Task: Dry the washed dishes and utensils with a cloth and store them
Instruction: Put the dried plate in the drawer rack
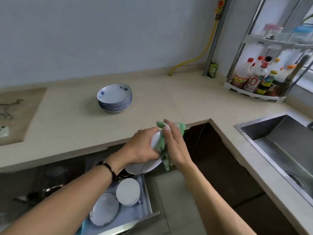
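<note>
My left hand [142,146] grips a white dish [156,139] on edge above the front of the counter. My right hand [176,146] presses a green cloth [163,148] against the dish's inner face, its fingers lying straight over the cloth. More white dishes [135,167] show just beneath my hands. A stack of several blue-rimmed white plates [114,98] stands on the beige counter [169,99] behind. In the open drawer rack [147,200] below stand further white dishes [128,191] and a blue-patterned plate [104,209].
A steel sink [279,145] is set in the counter at right. A corner rack [254,97] of sauce bottles [254,75] stands at the back right beside a grey pipe [213,48] and yellow hose. A stove recess [18,114] lies at left.
</note>
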`<action>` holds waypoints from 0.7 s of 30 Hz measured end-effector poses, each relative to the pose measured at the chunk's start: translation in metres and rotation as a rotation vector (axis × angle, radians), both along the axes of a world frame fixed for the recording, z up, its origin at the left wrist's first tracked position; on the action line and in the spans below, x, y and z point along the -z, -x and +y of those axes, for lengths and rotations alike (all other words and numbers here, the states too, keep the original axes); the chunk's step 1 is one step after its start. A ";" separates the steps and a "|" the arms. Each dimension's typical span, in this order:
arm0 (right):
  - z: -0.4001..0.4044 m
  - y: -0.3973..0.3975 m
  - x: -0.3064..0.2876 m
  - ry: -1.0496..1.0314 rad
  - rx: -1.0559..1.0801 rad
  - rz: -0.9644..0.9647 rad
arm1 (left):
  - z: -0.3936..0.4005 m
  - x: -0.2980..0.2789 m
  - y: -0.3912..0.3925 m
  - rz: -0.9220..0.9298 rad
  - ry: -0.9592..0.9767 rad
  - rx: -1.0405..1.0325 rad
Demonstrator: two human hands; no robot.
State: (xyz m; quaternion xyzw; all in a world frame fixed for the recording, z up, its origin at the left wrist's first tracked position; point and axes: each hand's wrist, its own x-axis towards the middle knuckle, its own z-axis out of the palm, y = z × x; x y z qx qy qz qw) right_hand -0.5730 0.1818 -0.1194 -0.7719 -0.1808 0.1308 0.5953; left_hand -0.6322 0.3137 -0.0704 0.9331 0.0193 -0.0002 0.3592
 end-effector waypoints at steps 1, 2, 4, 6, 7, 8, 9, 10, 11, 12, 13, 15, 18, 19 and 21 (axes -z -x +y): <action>0.016 0.006 0.009 -0.049 0.029 0.177 | 0.015 0.006 0.014 0.010 -0.047 -0.006; 0.026 0.009 0.019 -0.138 0.069 0.431 | 0.026 0.011 0.028 0.019 -0.088 0.010; 0.038 0.012 0.039 -0.239 0.115 0.845 | 0.046 0.028 0.051 0.037 -0.205 0.071; 0.055 0.021 0.061 -0.159 0.064 0.959 | 0.070 0.054 0.076 -0.034 -0.391 0.166; 0.060 0.025 0.071 -0.061 0.026 0.951 | 0.081 0.069 0.085 -0.108 -0.502 0.220; 0.065 0.030 0.084 0.028 -0.012 0.929 | 0.091 0.087 0.096 -0.124 -0.582 0.253; 0.071 0.037 0.095 0.112 -0.026 0.907 | 0.100 0.104 0.105 -0.141 -0.640 0.260; 0.079 0.044 0.110 0.180 -0.045 0.884 | 0.111 0.126 0.114 -0.151 -0.672 0.256; 0.084 0.049 0.124 0.240 -0.045 0.863 | 0.118 0.144 0.121 -0.153 -0.670 0.243; 0.089 0.054 0.139 0.297 -0.055 0.843 | 0.123 0.162 0.128 -0.166 -0.646 0.218; 0.096 0.060 0.150 0.348 -0.056 0.833 | 0.130 0.182 0.135 -0.147 -0.598 0.188; 0.109 0.072 0.184 0.386 -0.057 0.826 | 0.142 0.222 0.153 -0.047 -0.453 0.091; 0.126 0.082 0.227 0.482 -0.063 0.773 | 0.150 0.260 0.177 0.246 -0.073 -0.252; 0.131 0.087 0.239 0.513 -0.068 0.773 | 0.152 0.273 0.184 0.322 0.084 -0.389; 0.143 0.097 0.268 0.536 -0.076 0.788 | 0.158 0.307 0.194 0.352 0.248 -0.629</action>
